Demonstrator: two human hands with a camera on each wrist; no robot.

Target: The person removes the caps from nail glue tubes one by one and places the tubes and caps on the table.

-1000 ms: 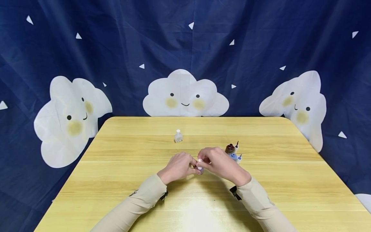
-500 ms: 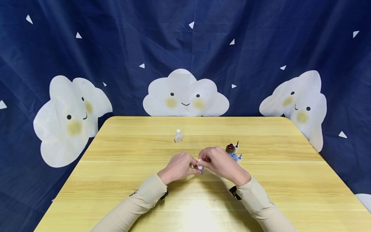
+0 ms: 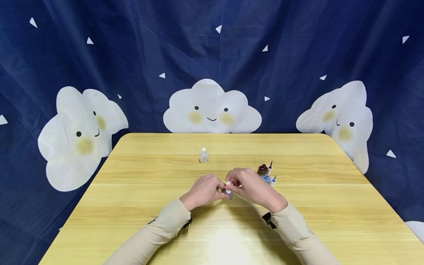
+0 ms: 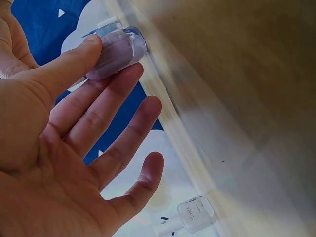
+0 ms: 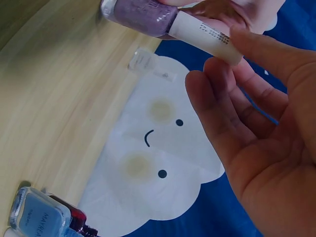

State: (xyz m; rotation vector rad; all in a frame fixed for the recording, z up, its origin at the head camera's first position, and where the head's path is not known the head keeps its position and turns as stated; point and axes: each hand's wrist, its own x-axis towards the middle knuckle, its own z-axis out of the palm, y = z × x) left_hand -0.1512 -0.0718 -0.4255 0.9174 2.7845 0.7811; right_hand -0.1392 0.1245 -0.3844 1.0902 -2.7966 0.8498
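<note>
Over the middle of the table, my left hand pinches a small purple nail polish bottle between thumb and index finger; its other fingers are spread. The bottle's white cap sits on its neck. My right hand pinches the top of that cap with thumb and fingertips, as the right wrist view shows. Both hands meet at the bottle and partly cover it in the head view.
A clear nail polish bottle with a white cap stands farther back. Right of the hands are uncapped dark red and blue bottles. Beside them, a dark brush cap and a blue brush cap stand brush-up on the wooden table.
Both hands stay in the same place on the bottle and cap. The fingers of my right hand shift very slightly at the cap; the other bottles have not moved.
</note>
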